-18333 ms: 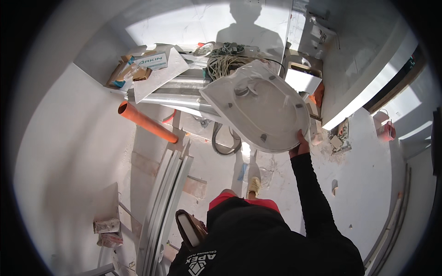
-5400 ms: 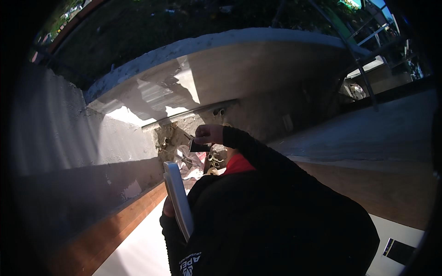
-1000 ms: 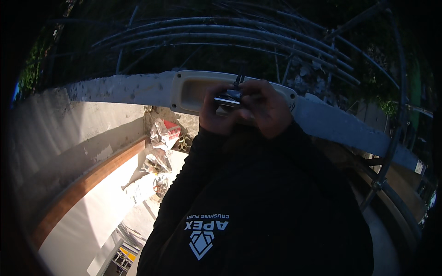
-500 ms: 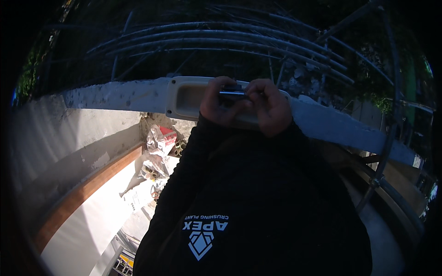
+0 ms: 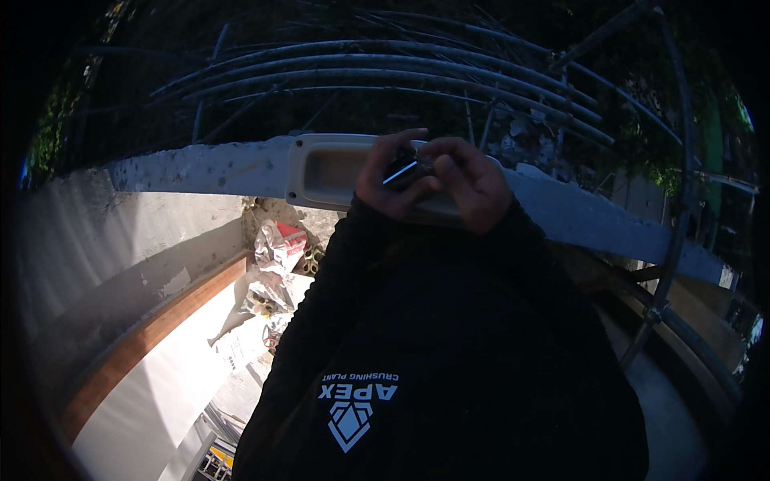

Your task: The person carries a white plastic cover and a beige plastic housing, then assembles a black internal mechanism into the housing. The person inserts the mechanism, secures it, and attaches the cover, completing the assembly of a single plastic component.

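Above a beige, shallow tray-like casing (image 5: 329,196), my left hand (image 5: 378,180) grips a small dark object with a shiny straight edge (image 5: 401,171). Shade hides its exact kind. My right hand (image 5: 475,183) is beside it, fingers curled and bent inward at the object's right end. Whatever those fingers pinch is too dark to make out. The casing has a rounded rim with dark holes at its left corners, and it rests on a pale wall top (image 5: 216,168). My hands cover the casing's right part.
Scaffold pipes (image 5: 385,68) run across beyond the wall, and an upright pole (image 5: 682,192) stands at the right. Below left are crumpled bags (image 5: 277,244), a brown wooden edge (image 5: 160,321) and a white sheet (image 5: 160,393) in sunlight.
The dark object has tilted, its right end now higher and its left end lower. My right hand's fingers have shifted and loosened slightly around its end.
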The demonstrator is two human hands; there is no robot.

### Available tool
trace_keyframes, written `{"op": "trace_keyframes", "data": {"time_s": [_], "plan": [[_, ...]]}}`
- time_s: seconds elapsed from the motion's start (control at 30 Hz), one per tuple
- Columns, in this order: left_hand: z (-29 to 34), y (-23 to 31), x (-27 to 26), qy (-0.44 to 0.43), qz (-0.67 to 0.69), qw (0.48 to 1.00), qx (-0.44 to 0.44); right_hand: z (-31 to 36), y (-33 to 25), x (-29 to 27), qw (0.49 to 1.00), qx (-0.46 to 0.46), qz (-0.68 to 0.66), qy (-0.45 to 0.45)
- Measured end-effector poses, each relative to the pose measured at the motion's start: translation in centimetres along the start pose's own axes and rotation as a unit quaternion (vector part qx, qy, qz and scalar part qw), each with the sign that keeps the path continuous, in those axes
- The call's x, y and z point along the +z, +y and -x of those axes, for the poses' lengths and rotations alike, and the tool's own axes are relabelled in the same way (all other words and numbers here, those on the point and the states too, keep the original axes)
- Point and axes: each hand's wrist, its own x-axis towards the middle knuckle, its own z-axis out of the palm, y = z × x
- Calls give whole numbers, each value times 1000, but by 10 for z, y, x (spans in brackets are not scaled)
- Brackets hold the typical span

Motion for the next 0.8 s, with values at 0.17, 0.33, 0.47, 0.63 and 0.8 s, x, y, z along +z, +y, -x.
{"op": "trace_keyframes", "data": {"time_s": [0.17,0.33,0.47,0.63,0.8], "plan": [[1,17,-14,-50,-106,988,99,0,-3,-12,999,17,0,-40],[1,29,-23,-110,-135,983,50,2,-7,-17,995,-15,91,-32],[-4,49,-29,-133,-288,948,19,5,-10,-6,964,-187,189,34],[-11,74,-25,-80,-434,888,129,12,-15,3,963,-186,184,58],[-18,78,-24,-95,-448,866,199,17,-8,-1,997,0,-81,-20]]}}
